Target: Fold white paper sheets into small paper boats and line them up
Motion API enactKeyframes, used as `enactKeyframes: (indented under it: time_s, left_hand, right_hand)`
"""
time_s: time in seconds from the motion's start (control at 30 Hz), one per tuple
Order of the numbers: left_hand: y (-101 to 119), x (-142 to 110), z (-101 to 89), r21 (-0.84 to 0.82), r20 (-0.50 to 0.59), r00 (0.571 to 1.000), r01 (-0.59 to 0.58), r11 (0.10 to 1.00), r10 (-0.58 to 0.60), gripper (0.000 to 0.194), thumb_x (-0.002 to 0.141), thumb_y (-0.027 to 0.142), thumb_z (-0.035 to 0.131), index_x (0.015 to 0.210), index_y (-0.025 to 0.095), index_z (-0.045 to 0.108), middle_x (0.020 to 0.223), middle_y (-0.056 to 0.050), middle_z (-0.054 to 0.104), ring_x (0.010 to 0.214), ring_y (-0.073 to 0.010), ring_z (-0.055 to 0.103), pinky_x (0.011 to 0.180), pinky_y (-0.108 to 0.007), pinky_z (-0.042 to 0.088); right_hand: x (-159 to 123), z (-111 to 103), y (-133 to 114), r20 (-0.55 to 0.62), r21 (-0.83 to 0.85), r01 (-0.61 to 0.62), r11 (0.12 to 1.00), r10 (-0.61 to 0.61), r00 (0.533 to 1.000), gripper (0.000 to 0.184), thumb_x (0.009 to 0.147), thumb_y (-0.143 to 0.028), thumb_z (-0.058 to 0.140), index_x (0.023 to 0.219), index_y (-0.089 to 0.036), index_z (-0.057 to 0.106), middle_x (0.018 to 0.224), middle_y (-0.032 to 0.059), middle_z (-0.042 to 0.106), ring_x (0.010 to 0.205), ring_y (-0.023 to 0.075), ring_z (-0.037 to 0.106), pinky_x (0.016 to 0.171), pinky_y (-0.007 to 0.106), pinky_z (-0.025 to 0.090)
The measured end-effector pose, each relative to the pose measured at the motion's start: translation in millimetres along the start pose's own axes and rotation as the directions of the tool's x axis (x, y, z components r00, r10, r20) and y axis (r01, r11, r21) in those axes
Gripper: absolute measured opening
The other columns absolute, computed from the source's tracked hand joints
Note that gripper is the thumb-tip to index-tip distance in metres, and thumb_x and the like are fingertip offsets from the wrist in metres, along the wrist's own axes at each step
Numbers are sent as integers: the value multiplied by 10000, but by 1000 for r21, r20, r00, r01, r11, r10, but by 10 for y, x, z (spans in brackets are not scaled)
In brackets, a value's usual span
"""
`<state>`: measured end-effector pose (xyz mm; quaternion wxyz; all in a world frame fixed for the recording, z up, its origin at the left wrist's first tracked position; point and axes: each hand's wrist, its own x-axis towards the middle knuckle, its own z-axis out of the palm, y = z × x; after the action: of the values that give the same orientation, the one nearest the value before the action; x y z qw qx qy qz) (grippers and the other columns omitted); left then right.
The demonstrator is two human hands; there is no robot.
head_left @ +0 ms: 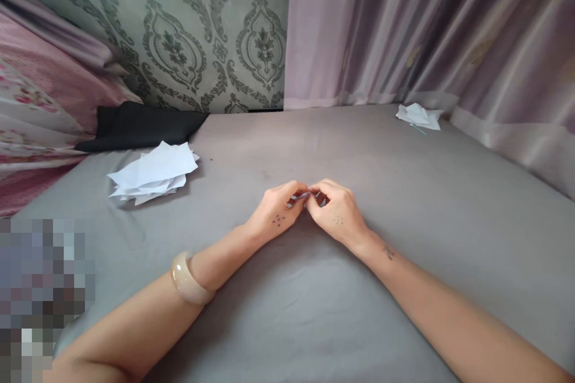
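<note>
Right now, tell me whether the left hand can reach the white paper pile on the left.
Probably yes: only gray cloth shows between the left hand and the white paper pile, though that hand seems busy with a small pale piece.

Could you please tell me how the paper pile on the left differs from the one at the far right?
The left pile looks larger and thicker; the right pile looks smaller. The left pile lies near a black cloth, while the right pile lies near the curtain, with a thin teal strip beside it. Both are white paper on the grey sheet.
</note>
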<state>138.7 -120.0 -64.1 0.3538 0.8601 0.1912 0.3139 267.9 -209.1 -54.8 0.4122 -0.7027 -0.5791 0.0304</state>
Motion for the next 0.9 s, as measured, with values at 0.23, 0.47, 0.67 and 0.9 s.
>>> enactKeyframes:
  time_s: [0.23, 0.47, 0.67, 0.9]
  left_hand:
    - [22, 23, -31, -10, 6, 1000, 12, 1000, -12, 142, 822, 127, 551, 927, 184, 628, 866, -21, 704, 782, -124, 671, 694, -223, 560]
    - [58, 46, -42, -56, -14, 1000, 8, 998, -9, 85, 805, 146, 561, 854, 160, 629, 798, -25, 695, 722, -119, 661, 664, -222, 559]
    - [56, 45, -38, -107, -20, 996, 81, 991, -84, 88, 786, 165, 566, 848, 149, 627, 800, -35, 689, 730, -130, 661, 708, -255, 563]
    - [56, 43, -43, -121, -21, 984, 175, 977, -178, 81, 770, 189, 582, 822, 153, 633, 787, -39, 694, 720, -143, 668, 645, -237, 547]
  right_hand:
    - [3, 2, -22, -10, -5, -32, 999, 32, 999, 162, 778, -173, 519, 803, -196, 678, 775, 36, 659, 661, 151, 601, 649, 276, 463]
    - [-9, -26, -26, -1, 46, 0, 999, 0, 1000, 205, 793, -165, 509, 830, -213, 706, 807, 29, 680, 691, 149, 616, 659, 269, 475]
    - [-16, -32, -20, 0, 54, 7, 999, -7, 1000, 211, 802, -169, 512, 860, -204, 711, 825, 38, 684, 714, 156, 627, 685, 276, 486]
    - [-21, -24, -33, 3, 7, -3, 1000, 3, 1000, 184, 804, -170, 513, 823, -200, 693, 801, 45, 672, 706, 163, 625, 679, 278, 481]
